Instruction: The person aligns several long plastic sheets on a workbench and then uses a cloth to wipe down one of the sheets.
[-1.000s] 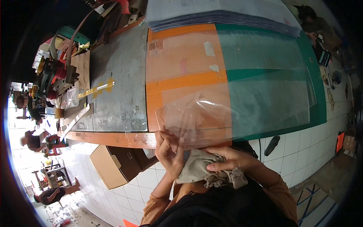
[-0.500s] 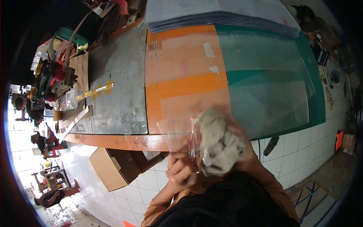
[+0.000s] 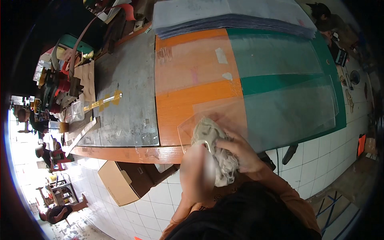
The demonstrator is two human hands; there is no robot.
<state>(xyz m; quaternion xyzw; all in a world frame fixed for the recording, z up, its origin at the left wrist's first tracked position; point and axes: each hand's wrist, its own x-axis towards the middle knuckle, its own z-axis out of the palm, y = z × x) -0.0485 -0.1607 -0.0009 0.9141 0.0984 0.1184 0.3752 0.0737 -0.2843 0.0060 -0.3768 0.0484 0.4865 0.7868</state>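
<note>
A crumpled off-white rag (image 3: 225, 162) is bunched in my right hand (image 3: 242, 151), whose fingers press into it from the right. My left hand (image 3: 194, 172) is close against the rag's left side, smeared by motion, with a whitish blur along it that I cannot make out. Beneath the rag, a clear plastic sheet (image 3: 186, 127) reaches over the near edge of the table. Another clear sheet (image 3: 292, 114) lies to the right across the green part of the tabletop, partly overlapping the orange part.
A thick stack of translucent sheets (image 3: 236, 18) stands at the table's far side. To the left are a grey metal plate (image 3: 124, 88), a taped strip (image 3: 103, 101) and a steel ruler (image 3: 82, 134). An open cardboard box (image 3: 118, 184) is on the tiled floor; other people are farther off.
The rag and my right hand have shifted left. My left hand was curled at the sheet's edge and is now blurred beside the rag. The near sheet has shifted.
</note>
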